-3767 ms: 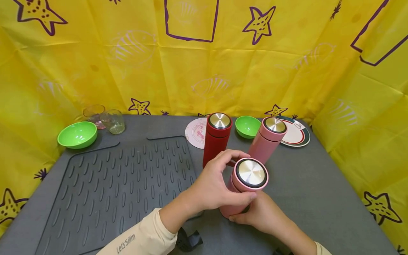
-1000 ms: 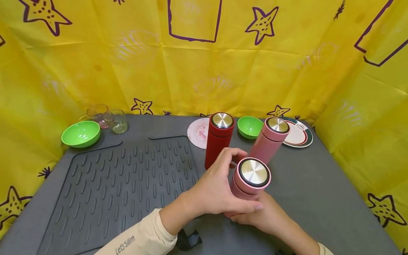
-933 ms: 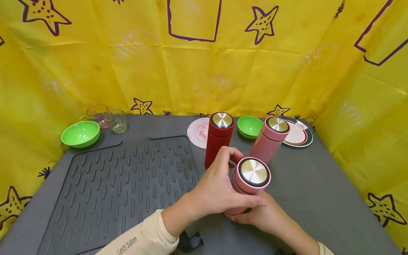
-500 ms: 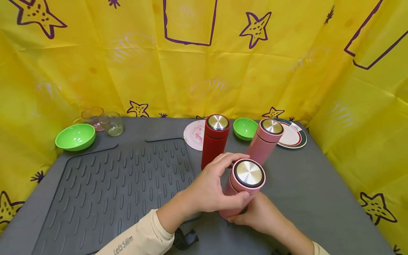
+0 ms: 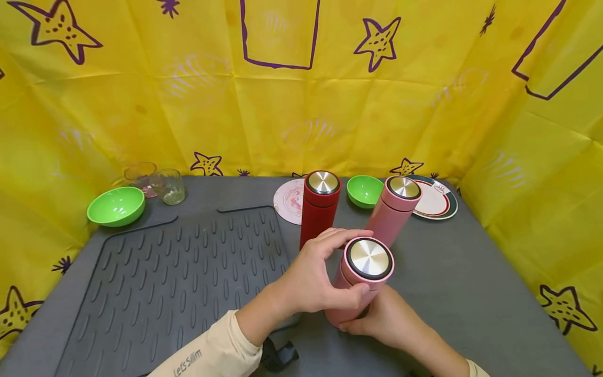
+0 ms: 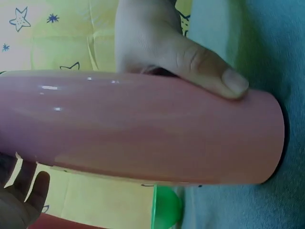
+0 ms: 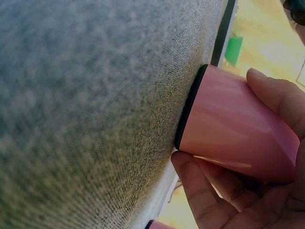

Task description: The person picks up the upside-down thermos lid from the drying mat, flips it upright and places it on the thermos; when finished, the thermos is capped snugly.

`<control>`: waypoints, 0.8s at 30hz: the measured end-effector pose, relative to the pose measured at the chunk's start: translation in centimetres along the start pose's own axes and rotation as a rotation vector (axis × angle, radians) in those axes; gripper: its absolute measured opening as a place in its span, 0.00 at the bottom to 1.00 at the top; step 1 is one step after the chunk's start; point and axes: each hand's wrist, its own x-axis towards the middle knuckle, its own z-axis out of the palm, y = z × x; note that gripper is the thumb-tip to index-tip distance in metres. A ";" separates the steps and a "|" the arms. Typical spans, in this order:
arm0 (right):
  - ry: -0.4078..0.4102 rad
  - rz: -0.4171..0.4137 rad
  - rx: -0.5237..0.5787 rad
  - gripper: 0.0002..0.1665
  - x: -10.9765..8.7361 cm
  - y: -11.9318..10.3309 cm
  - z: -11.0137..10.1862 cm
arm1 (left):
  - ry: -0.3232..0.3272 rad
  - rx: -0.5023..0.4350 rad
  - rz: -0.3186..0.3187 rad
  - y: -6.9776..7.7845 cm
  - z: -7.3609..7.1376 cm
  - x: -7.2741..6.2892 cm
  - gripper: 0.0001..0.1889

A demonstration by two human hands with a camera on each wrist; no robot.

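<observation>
The nearest pink thermos [image 5: 369, 259], with a silver-topped lid, stands on the grey table [image 5: 452, 293]. My left hand [image 5: 311, 277] grips its upper end, thumb across the front and fingers behind. Lower down, my right hand [image 5: 393, 319] holds the body near the base. In the right wrist view, the thermos's black bottom rim meets the tabletop, between the right thumb and fingers. The left wrist view shows the glossy pink body [image 6: 143, 129] with the right thumb on it. Behind it stand a red thermos [image 5: 317, 212] and a second pink thermos [image 5: 393, 212].
A dark ribbed drying mat [image 5: 188, 272] covers the table's left side. A large green bowl [image 5: 116, 207] and two glasses [image 5: 169, 187] sit beyond it. At the back are a pink round mat [image 5: 288, 201], a small green bowl [image 5: 365, 191] and a plate [image 5: 433, 199].
About a second ago the left forefinger was lifted off the near pink thermos's lid; now it curls against it. The thermos and right hand keep their place; the head view shifts slightly.
</observation>
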 end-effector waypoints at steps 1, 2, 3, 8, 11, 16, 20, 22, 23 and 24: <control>-0.011 0.007 0.005 0.38 0.0 -0.1 -0.1 | 0.002 0.004 -0.017 0.1 0.1 0.0 0.38; -0.013 0.005 0.011 0.38 0.0 -0.2 -0.1 | 0.013 0.019 -0.042 0.3 0.2 0.0 0.40; -0.016 0.003 0.012 0.38 0.0 -0.2 -0.2 | 0.028 0.036 -0.073 0.5 0.4 0.0 0.41; 0.013 -0.041 -0.043 0.40 0.0 -0.1 -0.2 | 0.107 0.093 -0.145 1.2 1.1 0.2 0.38; 0.015 -0.034 -0.051 0.39 0.1 -0.2 -0.2 | 0.094 0.091 -0.073 0.9 0.7 0.2 0.34; -0.006 -0.006 0.003 0.36 0.1 -0.3 -0.3 | -0.005 -0.010 -0.039 0.4 -0.1 0.1 0.36; -0.018 -0.007 0.036 0.35 0.2 -0.5 -0.3 | -0.037 -0.072 -0.086 0.5 0.1 -0.2 0.39; -0.034 -0.006 0.069 0.33 0.3 -0.5 -0.2 | -0.014 -0.041 -0.136 0.7 0.5 -0.3 0.42; -0.038 -0.008 0.078 0.33 0.3 -0.5 -0.2 | 0.001 -0.019 -0.158 0.9 0.7 -0.3 0.43; -0.034 -0.009 0.065 0.34 0.3 -0.5 -0.2 | 0.023 0.007 -0.178 1.0 0.9 -0.3 0.43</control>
